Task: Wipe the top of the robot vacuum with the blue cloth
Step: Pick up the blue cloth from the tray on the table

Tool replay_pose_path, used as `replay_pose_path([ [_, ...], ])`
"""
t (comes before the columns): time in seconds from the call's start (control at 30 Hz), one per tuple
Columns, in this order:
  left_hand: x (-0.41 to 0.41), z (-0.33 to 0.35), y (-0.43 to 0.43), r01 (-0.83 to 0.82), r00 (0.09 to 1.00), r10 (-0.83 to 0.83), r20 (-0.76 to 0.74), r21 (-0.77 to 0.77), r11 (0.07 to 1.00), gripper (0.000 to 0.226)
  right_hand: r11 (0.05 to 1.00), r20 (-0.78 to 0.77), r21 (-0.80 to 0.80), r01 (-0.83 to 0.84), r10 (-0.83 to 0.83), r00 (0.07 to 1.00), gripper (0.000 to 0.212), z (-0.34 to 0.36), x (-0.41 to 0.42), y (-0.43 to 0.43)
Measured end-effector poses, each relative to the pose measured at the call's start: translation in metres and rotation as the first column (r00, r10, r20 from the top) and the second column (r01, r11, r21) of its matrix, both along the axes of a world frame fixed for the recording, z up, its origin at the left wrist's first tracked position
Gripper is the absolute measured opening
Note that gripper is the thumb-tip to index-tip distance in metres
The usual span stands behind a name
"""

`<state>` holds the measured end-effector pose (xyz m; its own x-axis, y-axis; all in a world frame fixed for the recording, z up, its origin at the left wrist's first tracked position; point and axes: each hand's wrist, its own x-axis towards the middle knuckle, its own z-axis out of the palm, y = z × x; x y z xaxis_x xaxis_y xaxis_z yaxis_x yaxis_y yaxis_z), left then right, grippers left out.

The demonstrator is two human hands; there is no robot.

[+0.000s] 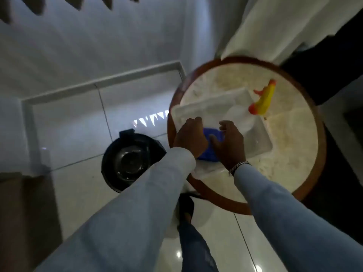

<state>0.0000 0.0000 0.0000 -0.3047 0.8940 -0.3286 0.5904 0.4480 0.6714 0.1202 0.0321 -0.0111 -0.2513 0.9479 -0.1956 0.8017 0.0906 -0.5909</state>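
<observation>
The blue cloth (213, 143) lies in a white tray (261, 138) on a round table. My left hand (191, 137) rests on the cloth's left side and my right hand (228, 145) on its right side; both seem to press or grip it, fingers curled. The black round robot vacuum (128, 162) sits on the tiled floor to the left of the table, below my left forearm. Most of the cloth is hidden under my hands.
The round table (294, 134) has a brown wooden rim and a pale marble top. A yellow and orange spray bottle (263, 100) lies at the tray's far right corner. White curtains hang behind. A dark cabinet stands at the right, a brown box at the lower left.
</observation>
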Motion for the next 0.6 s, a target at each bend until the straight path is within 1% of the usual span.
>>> replay_pose_path([
  [0.03,0.009,-0.009,0.004,0.04,0.998,-0.044,-0.047,-0.092,0.995,0.035,0.998,0.057,-0.053,0.035,-0.032,0.998,0.05,-0.012,0.006,0.0],
  [0.07,0.016,-0.02,0.009,0.041,0.993,-0.053,-0.102,-0.124,0.992,0.035,0.993,0.12,-0.089,0.078,-0.067,0.99,0.052,-0.023,0.009,0.003],
  [0.13,0.028,-0.04,0.014,0.019,0.98,-0.059,-0.191,-0.203,0.979,0.042,0.979,0.205,-0.157,0.131,-0.097,0.974,0.059,-0.042,0.016,0.003],
  [0.2,0.035,-0.052,0.02,-0.03,0.972,-0.022,-0.232,-0.215,0.976,0.05,0.973,0.18,-0.168,0.158,-0.128,0.975,0.057,-0.054,0.016,0.003],
  [0.23,0.035,-0.055,0.023,-0.061,0.976,0.014,-0.218,-0.212,0.975,0.053,0.967,0.134,-0.179,0.182,-0.159,0.978,0.054,-0.057,0.014,0.004],
  [0.33,0.03,-0.052,0.025,-0.119,0.991,0.105,-0.082,-0.182,0.976,0.055,0.924,0.048,-0.263,0.276,-0.274,0.961,0.047,-0.054,0.011,0.009],
  [0.43,0.024,-0.033,0.015,-0.153,0.985,0.159,0.059,-0.095,0.984,0.052,0.883,-0.011,-0.325,0.34,-0.363,0.932,0.041,-0.032,0.01,0.011],
  [0.5,0.013,-0.017,0.001,-0.215,0.961,0.213,0.178,-0.008,0.976,0.052,0.872,-0.128,-0.331,0.36,-0.419,0.899,0.038,-0.008,0.003,0.003],
  [0.6,-0.013,0.002,-0.033,-0.324,0.92,0.285,0.27,0.113,0.939,0.051,0.911,-0.33,-0.298,0.284,-0.377,0.866,0.025,0.019,-0.021,-0.023],
])
